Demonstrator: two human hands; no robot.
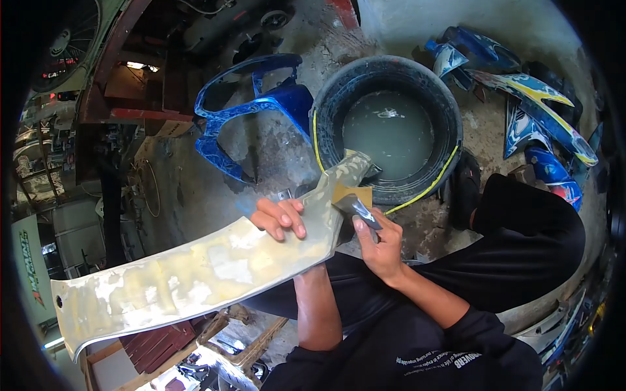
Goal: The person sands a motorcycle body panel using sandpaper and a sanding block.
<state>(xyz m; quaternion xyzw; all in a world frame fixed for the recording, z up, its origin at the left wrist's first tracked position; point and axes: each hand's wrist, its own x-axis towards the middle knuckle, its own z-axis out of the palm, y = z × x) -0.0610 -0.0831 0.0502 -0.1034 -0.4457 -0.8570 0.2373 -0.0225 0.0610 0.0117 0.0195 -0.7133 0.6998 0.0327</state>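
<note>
A long curved panel (195,270), patched in pale yellow, white and grey, lies across the lap, its narrow end reaching the rim of a black bucket. My left hand (280,218) grips the panel near its narrow part; the forearm passes beneath it and the fingers rest on its upper face. My right hand (381,244) pinches a folded piece of sandpaper (355,199), tan on one side and dark on the other, against the panel's narrow part. Cloudy water (388,133) stands in the bucket (319,98), which has a yellow cord around it.
A blue frame-like fairing (287,104) lies on the concrete floor left of the bucket. Several blue, white and yellow panels (548,104) are piled at the right. My bent leg (521,247) is below them. A wooden frame (261,339) sits low, beneath the long panel.
</note>
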